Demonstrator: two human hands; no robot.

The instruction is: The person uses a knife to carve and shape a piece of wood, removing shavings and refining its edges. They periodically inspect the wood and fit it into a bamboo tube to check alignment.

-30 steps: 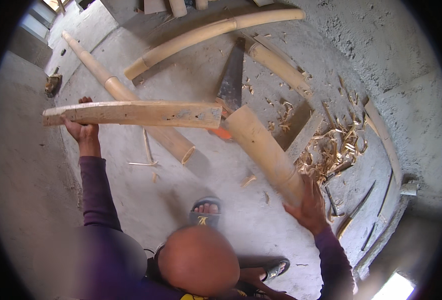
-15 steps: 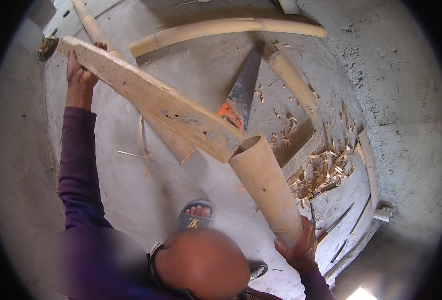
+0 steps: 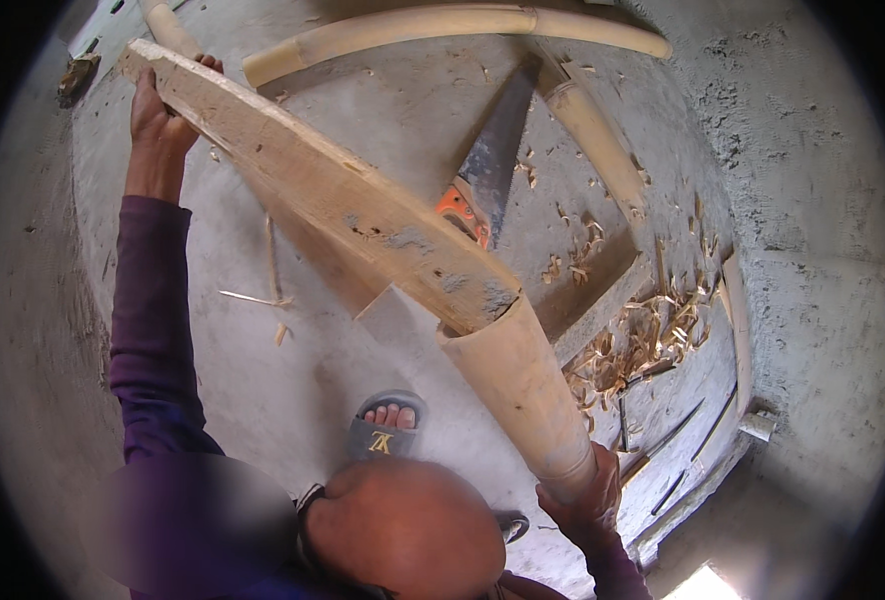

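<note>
My left hand grips the far upper end of a long wooden plank, fingers wrapped round its edges. The plank slants down to the right. Its lower end meets the open mouth of a bamboo tube and appears to sit inside the rim; how deep it goes is hidden. Around the tube's lower end, near a node ring, my right hand is closed. Beyond the plank, a handsaw with an orange handle lies on the floor.
A long curved bamboo pole lies at the back, with another bamboo piece to its right. Wood shavings are heaped near a wooden block and thin dark rods. My sandalled foot stands below the plank.
The plank's lower end has come from beside the tube's rim into its mouth. The tube has shifted slightly left and down, and my left hand appears a little higher.
</note>
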